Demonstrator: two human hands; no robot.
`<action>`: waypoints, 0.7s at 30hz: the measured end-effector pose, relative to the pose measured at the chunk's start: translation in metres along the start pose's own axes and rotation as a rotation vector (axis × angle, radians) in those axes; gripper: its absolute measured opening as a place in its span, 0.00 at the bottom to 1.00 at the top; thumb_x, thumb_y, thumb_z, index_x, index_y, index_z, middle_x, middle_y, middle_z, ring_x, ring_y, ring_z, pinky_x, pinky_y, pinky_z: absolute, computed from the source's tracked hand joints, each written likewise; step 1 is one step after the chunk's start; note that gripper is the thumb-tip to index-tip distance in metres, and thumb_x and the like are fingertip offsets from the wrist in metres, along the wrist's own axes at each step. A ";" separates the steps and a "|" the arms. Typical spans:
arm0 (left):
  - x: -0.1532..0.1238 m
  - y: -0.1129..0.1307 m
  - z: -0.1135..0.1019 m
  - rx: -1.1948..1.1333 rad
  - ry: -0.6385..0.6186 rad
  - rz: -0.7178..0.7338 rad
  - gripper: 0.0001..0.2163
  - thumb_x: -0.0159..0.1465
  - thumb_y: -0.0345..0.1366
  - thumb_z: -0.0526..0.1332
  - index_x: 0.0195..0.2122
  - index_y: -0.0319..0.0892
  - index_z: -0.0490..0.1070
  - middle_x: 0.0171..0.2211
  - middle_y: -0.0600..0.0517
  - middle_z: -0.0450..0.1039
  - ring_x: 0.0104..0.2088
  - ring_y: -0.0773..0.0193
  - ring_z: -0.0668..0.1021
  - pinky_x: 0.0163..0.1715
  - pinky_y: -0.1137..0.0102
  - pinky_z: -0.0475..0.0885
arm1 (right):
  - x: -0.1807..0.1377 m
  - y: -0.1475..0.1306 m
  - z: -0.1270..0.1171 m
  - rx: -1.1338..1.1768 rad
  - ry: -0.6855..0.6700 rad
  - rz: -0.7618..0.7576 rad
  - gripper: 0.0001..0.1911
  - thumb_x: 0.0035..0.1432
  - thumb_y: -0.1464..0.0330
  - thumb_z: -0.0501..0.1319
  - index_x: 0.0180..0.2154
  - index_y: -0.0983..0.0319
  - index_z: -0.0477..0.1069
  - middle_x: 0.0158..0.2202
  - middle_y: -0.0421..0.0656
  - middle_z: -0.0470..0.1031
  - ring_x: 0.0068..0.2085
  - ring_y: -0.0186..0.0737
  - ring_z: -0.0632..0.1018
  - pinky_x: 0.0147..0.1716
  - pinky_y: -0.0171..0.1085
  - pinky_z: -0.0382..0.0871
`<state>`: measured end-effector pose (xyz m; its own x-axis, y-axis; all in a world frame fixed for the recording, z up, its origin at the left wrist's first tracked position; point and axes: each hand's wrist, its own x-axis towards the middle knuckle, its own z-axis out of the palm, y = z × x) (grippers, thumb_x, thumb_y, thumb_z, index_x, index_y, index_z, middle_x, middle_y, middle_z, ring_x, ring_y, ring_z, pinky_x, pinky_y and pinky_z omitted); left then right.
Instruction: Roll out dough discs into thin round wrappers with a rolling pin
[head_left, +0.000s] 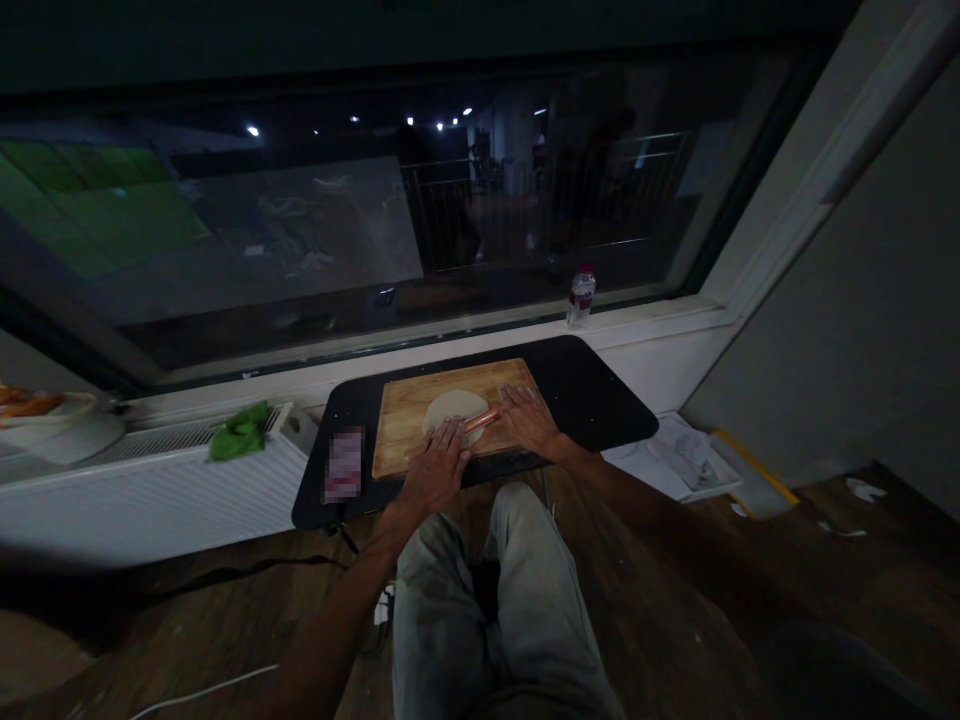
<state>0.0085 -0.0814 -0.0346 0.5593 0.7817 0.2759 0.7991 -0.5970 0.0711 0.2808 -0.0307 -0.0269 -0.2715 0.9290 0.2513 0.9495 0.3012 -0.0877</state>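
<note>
A wooden rolling pin (482,420) lies at a slant across a flat round of pale dough (450,404). The dough rests on a wooden cutting board (400,410). Over the pin's left end is my left hand (439,458), its fingers reaching forward onto the dough's near edge. My right hand (529,416) covers the other end, near the board's right side, fingers pointing away from me. Both hands look whitened, as if by flour. The parts of the pin under my palms are hidden.
The board sits on a small black table (600,395) against the windowsill, with a blurred-out rectangular item (345,465) at its left. A plastic bottle (581,297) stands on the sill. A green cloth (239,432) lies on the radiator (217,505). White papers (675,455) are at the right.
</note>
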 end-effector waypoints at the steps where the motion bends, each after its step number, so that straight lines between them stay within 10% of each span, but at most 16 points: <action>1: 0.000 -0.004 0.002 -0.018 0.005 0.015 0.29 0.85 0.42 0.43 0.81 0.37 0.62 0.82 0.39 0.62 0.83 0.50 0.63 0.83 0.47 0.59 | -0.003 0.000 0.000 0.003 0.003 0.006 0.34 0.81 0.66 0.48 0.81 0.68 0.63 0.80 0.57 0.67 0.80 0.57 0.68 0.81 0.58 0.58; 21: 0.082 -0.073 0.007 0.065 -0.033 -0.278 0.21 0.82 0.40 0.51 0.67 0.42 0.77 0.70 0.35 0.77 0.75 0.38 0.72 0.74 0.43 0.66 | 0.085 -0.001 0.003 0.040 -0.093 0.105 0.25 0.84 0.64 0.54 0.72 0.63 0.75 0.77 0.57 0.73 0.80 0.62 0.65 0.80 0.63 0.55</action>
<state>-0.0028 0.0277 -0.0239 0.3233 0.9197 0.2227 0.9345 -0.3473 0.0776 0.2564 0.0492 -0.0087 -0.1858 0.9713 0.1484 0.9670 0.2076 -0.1480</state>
